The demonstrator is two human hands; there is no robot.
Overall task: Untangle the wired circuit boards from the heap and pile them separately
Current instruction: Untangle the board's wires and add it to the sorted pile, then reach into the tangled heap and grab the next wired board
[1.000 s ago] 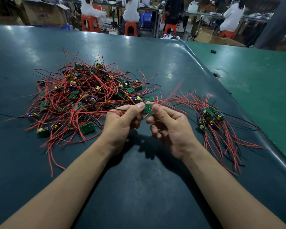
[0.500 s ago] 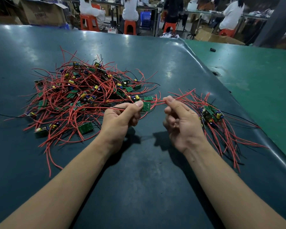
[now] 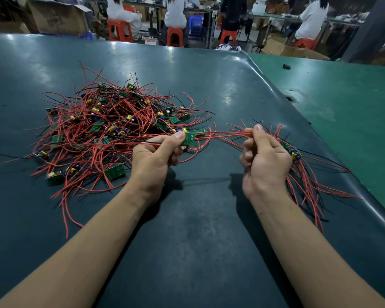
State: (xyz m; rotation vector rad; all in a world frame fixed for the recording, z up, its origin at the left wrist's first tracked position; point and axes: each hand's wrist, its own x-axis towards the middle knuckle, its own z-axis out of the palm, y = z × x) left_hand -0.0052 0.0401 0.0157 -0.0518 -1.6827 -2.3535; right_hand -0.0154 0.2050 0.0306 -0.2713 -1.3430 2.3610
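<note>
Beside the heap (image 3: 111, 130), left hand (image 3: 153, 161) pinches a flat green board (image 3: 189, 138), right hand (image 3: 262, 161) its thin red wires (image 3: 222, 134).

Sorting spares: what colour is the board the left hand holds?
Green board, pinched by the left hand; head view.

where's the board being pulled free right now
In the head view, centre, the green board is pinched by the left hand at the heap's right edge.

The tangled heap of wired circuit boards (image 3: 111, 127) on the left shows red and black wires, green boards, yellow and blue parts. Dark teal table mat (image 3: 187, 230); brighter green mat (image 3: 342, 103) far right.
</note>
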